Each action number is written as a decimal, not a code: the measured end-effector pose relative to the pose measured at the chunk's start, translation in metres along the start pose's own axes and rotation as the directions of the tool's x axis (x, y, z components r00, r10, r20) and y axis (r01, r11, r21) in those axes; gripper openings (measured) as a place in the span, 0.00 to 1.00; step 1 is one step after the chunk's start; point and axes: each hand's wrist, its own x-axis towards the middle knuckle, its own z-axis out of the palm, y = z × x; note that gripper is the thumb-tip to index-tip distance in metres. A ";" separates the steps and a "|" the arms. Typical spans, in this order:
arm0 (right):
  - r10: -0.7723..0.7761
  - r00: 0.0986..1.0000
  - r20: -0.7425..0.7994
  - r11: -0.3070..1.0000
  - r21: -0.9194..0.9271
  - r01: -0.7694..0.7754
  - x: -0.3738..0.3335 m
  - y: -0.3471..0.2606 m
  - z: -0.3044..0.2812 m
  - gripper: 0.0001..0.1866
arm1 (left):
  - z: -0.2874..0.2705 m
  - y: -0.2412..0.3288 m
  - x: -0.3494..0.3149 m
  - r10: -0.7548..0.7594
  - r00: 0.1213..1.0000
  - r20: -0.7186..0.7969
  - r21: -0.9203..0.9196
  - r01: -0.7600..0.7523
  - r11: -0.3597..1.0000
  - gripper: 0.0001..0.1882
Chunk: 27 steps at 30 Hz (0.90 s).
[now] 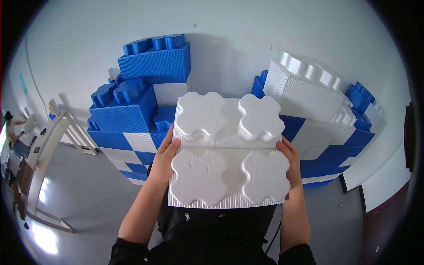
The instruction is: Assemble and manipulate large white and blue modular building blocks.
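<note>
Between my two hands I hold a large white foam building block point(232, 164) in front of my body, its several rounded cross-shaped studs facing up. My left hand point(166, 154) grips its left side, thumb on the edge near the middle. On the opposite side my right hand point(289, 159) clasps the edge, with part of its fingers hidden behind the block. A seam runs across the block's middle. Just beyond it stands a stack of blue and white foam blocks, with a blue block point(126, 115) at left and a white block point(304, 95) at right.
The stack leans along the pale wall point(229, 48), topped at left by a blue block point(154, 66). A white wooden frame point(37, 176) stands on the grey floor point(101, 194) to the left. Farther left a person point(17, 137) sits by a desk. A dark red door point(386, 225) is at lower right.
</note>
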 end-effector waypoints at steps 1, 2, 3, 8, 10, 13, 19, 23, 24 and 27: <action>0.004 1.000 -0.006 1.000 0.003 -0.004 -0.001 -0.001 -0.001 0.23 | 0.004 0.002 -0.002 -0.003 1.000 0.011 -0.021 0.003 1.000 0.33; 0.051 0.999 -0.009 0.998 0.047 -0.051 -0.001 -0.004 0.001 0.23 | 0.003 0.001 -0.002 -0.009 1.000 0.012 -0.017 0.009 1.000 0.33; 0.091 0.996 -0.010 0.992 0.088 -0.090 -0.001 -0.008 0.002 0.24 | 0.002 0.000 0.000 0.002 0.999 0.042 0.030 -0.004 1.000 0.33; 0.150 0.987 -0.054 0.981 0.135 -0.141 0.001 0.012 -0.010 0.26 | -0.005 -0.006 -0.004 0.001 0.998 0.057 0.061 -0.005 0.998 0.31; 0.167 0.985 -0.038 0.958 0.244 -0.153 -0.004 0.025 -0.020 0.26 | -0.022 -0.024 -0.017 -0.012 0.996 0.093 -0.058 0.018 0.998 0.30; 0.287 0.939 0.192 0.791 0.505 -0.345 -0.022 0.059 -0.047 0.28 | -0.049 -0.043 -0.041 -0.186 0.969 0.164 0.104 0.171 0.980 0.29; 0.091 0.964 0.251 0.810 0.544 -0.218 -0.044 0.077 -0.052 0.32 | -0.043 -0.081 -0.056 -0.104 0.970 0.219 -0.393 0.185 0.901 0.28; 0.120 0.973 0.196 0.847 0.491 -0.203 -0.051 0.064 -0.041 0.33 | -0.054 -0.092 -0.054 -0.147 0.961 0.236 -0.519 0.252 0.817 0.28; 0.130 0.978 0.160 0.855 0.482 -0.193 -0.054 0.063 -0.041 0.32 | -0.051 -0.091 -0.056 -0.149 0.957 0.250 -0.517 0.262 0.815 0.28; 0.215 0.967 0.139 0.778 0.574 -0.255 -0.054 0.070 -0.055 0.32 | -0.045 -0.081 -0.065 -0.184 0.956 0.229 -0.468 0.274 0.840 0.28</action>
